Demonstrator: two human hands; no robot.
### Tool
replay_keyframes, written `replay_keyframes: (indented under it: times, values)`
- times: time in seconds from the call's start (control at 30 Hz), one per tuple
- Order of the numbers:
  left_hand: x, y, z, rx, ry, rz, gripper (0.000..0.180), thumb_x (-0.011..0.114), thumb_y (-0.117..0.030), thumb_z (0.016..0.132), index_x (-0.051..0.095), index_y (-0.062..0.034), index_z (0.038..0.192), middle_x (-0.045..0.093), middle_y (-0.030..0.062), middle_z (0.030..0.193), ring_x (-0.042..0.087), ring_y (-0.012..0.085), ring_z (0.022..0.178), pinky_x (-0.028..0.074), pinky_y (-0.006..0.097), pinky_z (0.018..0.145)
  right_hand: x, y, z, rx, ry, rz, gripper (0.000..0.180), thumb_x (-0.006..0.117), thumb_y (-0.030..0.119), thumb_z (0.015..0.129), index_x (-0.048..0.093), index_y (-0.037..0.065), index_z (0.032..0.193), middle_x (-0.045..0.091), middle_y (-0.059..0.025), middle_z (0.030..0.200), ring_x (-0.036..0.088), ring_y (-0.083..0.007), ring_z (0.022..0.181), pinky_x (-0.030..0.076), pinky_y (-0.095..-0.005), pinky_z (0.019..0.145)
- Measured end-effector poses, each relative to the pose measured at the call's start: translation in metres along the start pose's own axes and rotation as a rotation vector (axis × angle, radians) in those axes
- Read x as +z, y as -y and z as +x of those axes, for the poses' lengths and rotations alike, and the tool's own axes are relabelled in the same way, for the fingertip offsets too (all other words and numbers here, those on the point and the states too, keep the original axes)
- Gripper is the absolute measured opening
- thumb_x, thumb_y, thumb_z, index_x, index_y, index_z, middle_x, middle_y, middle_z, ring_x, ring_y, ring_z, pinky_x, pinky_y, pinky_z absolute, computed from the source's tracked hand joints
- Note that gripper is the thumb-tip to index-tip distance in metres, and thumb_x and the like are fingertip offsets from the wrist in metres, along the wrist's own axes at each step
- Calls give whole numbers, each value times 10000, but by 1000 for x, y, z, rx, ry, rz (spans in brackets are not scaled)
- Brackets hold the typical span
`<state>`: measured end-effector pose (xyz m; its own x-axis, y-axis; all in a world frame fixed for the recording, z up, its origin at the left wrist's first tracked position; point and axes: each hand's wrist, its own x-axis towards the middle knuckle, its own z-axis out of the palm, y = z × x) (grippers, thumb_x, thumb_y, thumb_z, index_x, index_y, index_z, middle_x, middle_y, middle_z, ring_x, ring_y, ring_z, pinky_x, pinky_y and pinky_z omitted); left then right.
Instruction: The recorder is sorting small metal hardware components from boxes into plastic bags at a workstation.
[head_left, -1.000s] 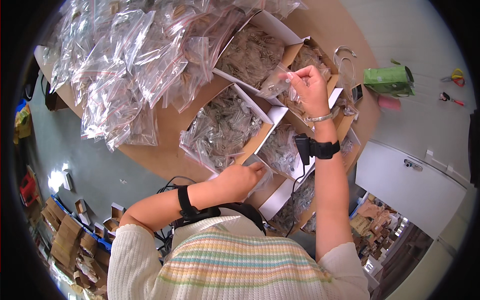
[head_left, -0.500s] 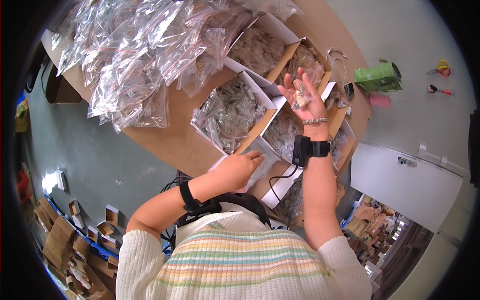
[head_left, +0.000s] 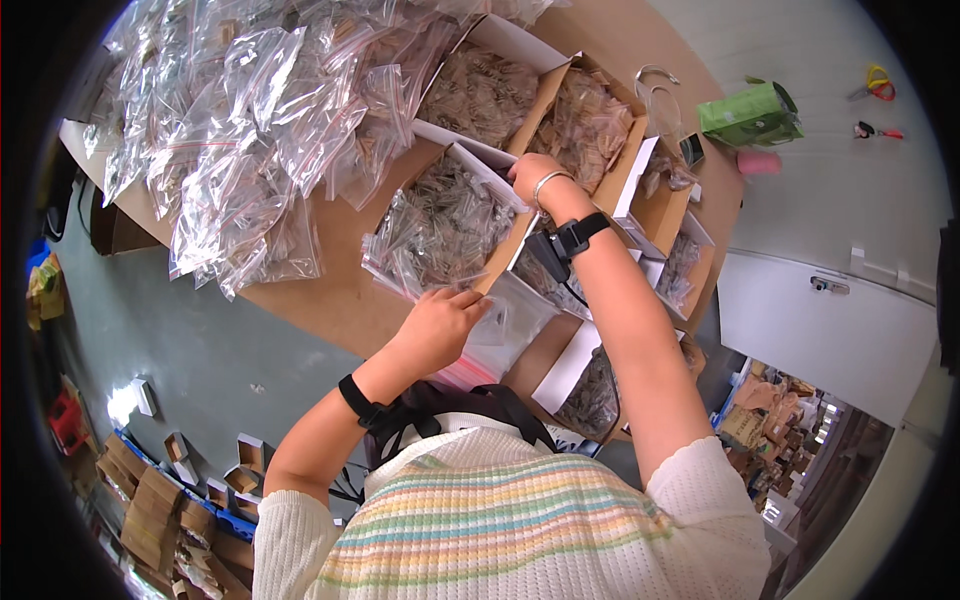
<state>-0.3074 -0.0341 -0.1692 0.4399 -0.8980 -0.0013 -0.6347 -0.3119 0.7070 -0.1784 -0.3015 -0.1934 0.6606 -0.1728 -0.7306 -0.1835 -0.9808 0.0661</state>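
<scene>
A white-and-brown cardboard box holds many small clear packets of metal parts. At its near corner my left hand is closed, its bent fingers over the rim. My right hand is at the box's far right corner, where it meets the neighbouring boxes. The right fingers are curled downward and their tips are hidden, so what they hold cannot be made out. A large clear zip bag lies just right of my left hand.
Filled clear zip bags pile up at the table's left. More boxes of packets stand beyond and to the right, one with wooden pieces. A green bag, a pink roll and scissors are at the right.
My right hand has turned over from palm-up with a small packet of pale pieces and moved left to the box corner. My left hand has shifted from the clear bag to the box rim.
</scene>
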Motion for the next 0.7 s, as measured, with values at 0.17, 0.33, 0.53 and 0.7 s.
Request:
replay_keyframes:
  times: [0.17, 0.33, 0.53, 0.7]
  values:
    - [-2, -5, -4, -119, 112, -116, 534, 584, 17, 724, 594, 10, 1258, 625, 149, 1248, 637, 317, 1022, 497, 402, 931, -8, -1, -3, -92, 200, 257, 618, 568, -33, 782, 574, 131, 1378, 718, -140, 1110, 708, -249, 967, 557, -381, 821]
    - [4, -8, -7, -54, 47, -87, 499, 571, 19, 736, 613, 11, 1233, 646, 135, 1183, 659, 337, 919, 501, 444, 883, 1, -14, 14, -156, 238, 338, 571, 541, -9, 797, 587, 96, 1356, 724, -127, 1050, 702, -219, 902, 550, -378, 772]
    - [-4, -7, 0, -123, 88, -170, 486, 586, 8, 732, 633, -2, 1215, 663, 116, 1147, 658, 314, 946, 495, 450, 892, 8, -27, -8, -241, 121, 474, 367, 570, 44, 842, 687, 57, 1190, 712, -144, 1038, 686, -251, 936, 527, -353, 823]
    - [-8, -17, 3, -40, 38, -157, 337, 612, 8, 740, 690, -6, 1067, 670, 121, 1122, 640, 291, 965, 523, 373, 871, -37, -24, -85, -348, -411, 571, 244, 630, 87, 889, 714, 82, 1117, 660, -154, 1156, 660, -337, 997, 516, -376, 897]
